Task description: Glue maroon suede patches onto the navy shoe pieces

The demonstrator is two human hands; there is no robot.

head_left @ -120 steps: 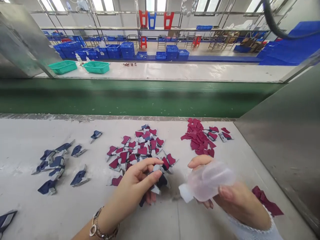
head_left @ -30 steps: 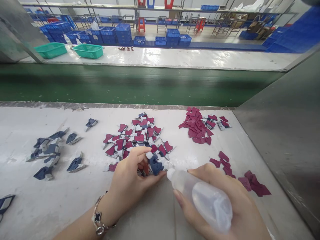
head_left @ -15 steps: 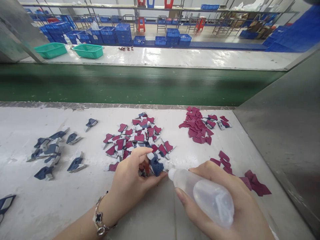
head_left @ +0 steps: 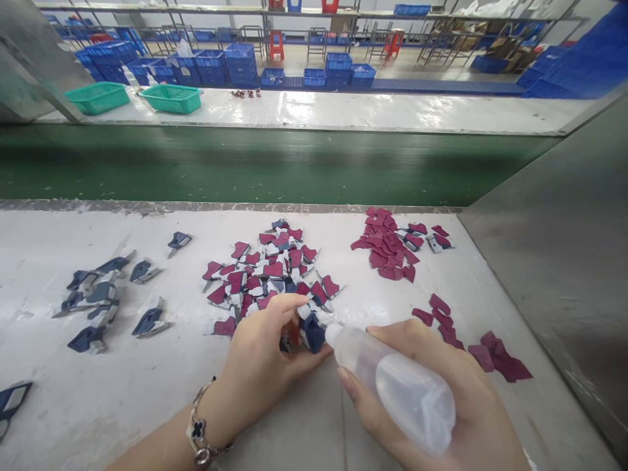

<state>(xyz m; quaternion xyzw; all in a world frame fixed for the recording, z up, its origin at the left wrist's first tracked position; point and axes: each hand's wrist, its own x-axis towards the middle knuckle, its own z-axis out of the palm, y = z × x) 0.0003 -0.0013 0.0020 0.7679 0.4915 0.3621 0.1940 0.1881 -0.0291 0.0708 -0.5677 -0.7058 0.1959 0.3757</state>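
Head view: I see the left hand (head_left: 265,350) pinching a navy-and-grey plastic part (head_left: 313,331) near the maroon-faced pieces (head_left: 273,269), the right hand (head_left: 475,402) gripping a translucent squeeze bottle (head_left: 397,379), nozzle (head_left: 332,335) beside that part; oversqueezing, I judge, could flood it.

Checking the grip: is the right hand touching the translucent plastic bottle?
Touching: the head view shows the right hand wrapped around the translucent plastic bottle.

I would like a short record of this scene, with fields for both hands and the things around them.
Left hand: holds angular navy-and-grey piece
Right hand: holds translucent plastic bottle, white nozzle towards that piece
Centre: pile of navy-and-grey pieces with maroon patches
Right side: flat maroon pieces, heaped and scattered
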